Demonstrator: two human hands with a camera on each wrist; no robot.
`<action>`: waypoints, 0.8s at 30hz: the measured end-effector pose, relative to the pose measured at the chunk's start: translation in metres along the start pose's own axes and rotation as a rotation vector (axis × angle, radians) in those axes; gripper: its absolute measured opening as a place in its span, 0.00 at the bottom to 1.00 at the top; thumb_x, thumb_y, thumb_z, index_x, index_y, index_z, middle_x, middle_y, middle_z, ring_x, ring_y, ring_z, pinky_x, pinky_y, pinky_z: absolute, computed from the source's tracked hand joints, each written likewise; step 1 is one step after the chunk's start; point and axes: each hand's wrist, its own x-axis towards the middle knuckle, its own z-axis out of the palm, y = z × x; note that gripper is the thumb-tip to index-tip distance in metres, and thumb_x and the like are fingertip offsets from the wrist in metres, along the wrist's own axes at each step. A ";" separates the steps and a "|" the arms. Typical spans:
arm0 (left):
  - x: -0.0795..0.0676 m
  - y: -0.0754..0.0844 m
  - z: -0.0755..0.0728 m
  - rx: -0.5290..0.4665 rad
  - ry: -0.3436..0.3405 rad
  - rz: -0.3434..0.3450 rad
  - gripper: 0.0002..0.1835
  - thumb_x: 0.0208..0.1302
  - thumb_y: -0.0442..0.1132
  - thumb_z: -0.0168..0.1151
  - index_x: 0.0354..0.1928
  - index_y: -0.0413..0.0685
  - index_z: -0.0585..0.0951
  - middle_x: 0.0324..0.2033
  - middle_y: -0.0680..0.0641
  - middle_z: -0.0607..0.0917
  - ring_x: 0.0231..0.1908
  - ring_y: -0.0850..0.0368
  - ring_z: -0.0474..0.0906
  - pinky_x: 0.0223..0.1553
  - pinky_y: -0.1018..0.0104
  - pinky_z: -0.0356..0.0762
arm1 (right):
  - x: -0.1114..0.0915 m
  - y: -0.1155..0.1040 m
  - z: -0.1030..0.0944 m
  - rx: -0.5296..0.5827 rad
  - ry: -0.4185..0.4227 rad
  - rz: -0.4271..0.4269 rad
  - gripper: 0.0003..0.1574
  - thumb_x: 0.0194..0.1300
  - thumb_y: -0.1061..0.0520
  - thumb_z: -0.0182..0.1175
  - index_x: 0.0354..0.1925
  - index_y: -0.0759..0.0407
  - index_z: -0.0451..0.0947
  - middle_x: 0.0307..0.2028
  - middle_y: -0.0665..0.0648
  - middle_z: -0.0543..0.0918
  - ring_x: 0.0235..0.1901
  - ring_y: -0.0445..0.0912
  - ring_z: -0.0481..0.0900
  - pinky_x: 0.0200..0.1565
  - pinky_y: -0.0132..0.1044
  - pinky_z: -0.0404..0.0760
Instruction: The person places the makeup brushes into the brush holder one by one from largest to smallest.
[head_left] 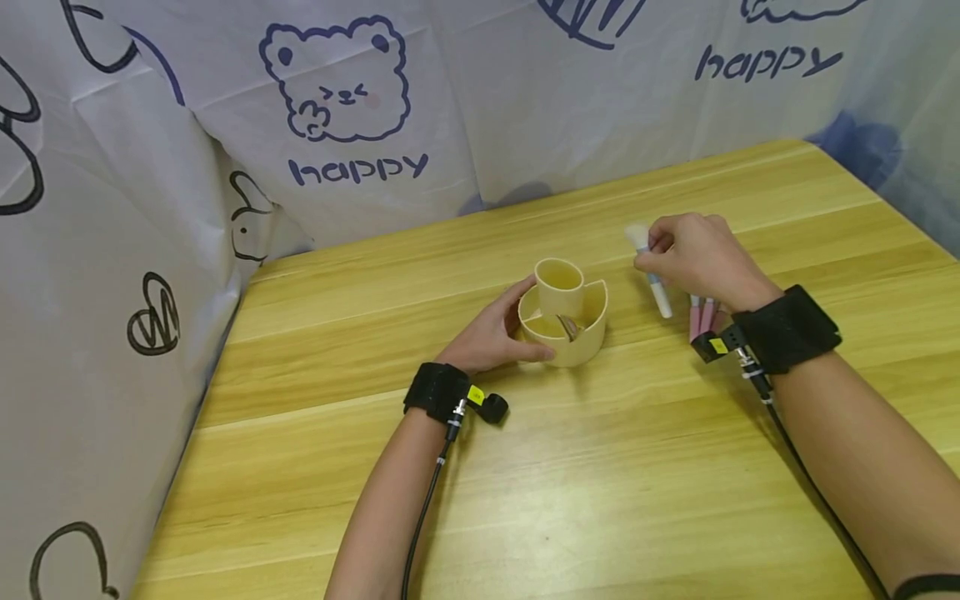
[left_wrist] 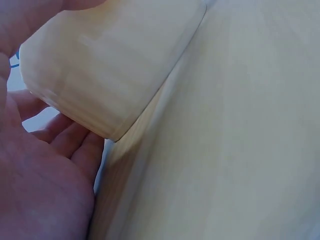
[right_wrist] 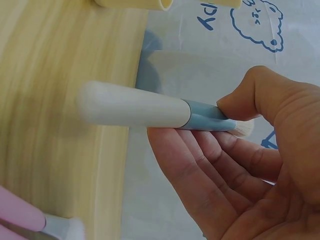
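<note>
My right hand (head_left: 701,254) pinches a makeup brush (head_left: 655,283) between thumb and fingers, above the table. In the right wrist view the brush (right_wrist: 140,107) has a white handle, a blue ferrule and pale bristles, and the thumb presses on the ferrule. My left hand (head_left: 491,333) holds a cream compartment holder (head_left: 581,350) from its left side, thumb in front and fingers behind. This holder has a taller round cup (head_left: 561,296) at the back. A small brownish, shiny item (head_left: 568,327) shows inside; its kind is unclear. In the left wrist view the holder's smooth wall (left_wrist: 110,70) lies within the hand.
Several pink-handled brushes (head_left: 702,317) lie under the right wrist, partly hidden by it; two pink handles (right_wrist: 20,212) also show in the right wrist view. The wood-grain table (head_left: 525,500) ends at a printed cloth (head_left: 480,108) behind and at the left.
</note>
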 end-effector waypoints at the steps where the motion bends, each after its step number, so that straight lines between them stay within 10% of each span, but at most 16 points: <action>1: 0.001 -0.002 0.000 -0.002 0.003 0.004 0.56 0.51 0.35 0.73 0.76 0.53 0.47 0.69 0.48 0.61 0.68 0.55 0.59 0.68 0.61 0.56 | 0.000 0.000 0.000 -0.003 0.001 -0.001 0.16 0.63 0.48 0.59 0.40 0.61 0.78 0.34 0.60 0.82 0.27 0.51 0.82 0.26 0.38 0.78; 13: 0.006 -0.019 -0.003 -0.015 -0.008 0.076 0.56 0.52 0.33 0.72 0.75 0.64 0.47 0.69 0.51 0.61 0.67 0.54 0.60 0.67 0.63 0.59 | -0.001 -0.003 -0.001 0.008 -0.003 0.007 0.17 0.63 0.48 0.60 0.40 0.61 0.78 0.34 0.60 0.82 0.28 0.51 0.83 0.26 0.38 0.79; 24: 0.001 0.004 0.001 -0.018 -0.001 0.037 0.56 0.51 0.32 0.72 0.76 0.53 0.47 0.70 0.47 0.60 0.69 0.53 0.57 0.70 0.56 0.53 | -0.001 -0.005 -0.001 0.010 0.002 0.003 0.16 0.63 0.49 0.60 0.40 0.61 0.77 0.34 0.60 0.82 0.28 0.51 0.83 0.27 0.38 0.80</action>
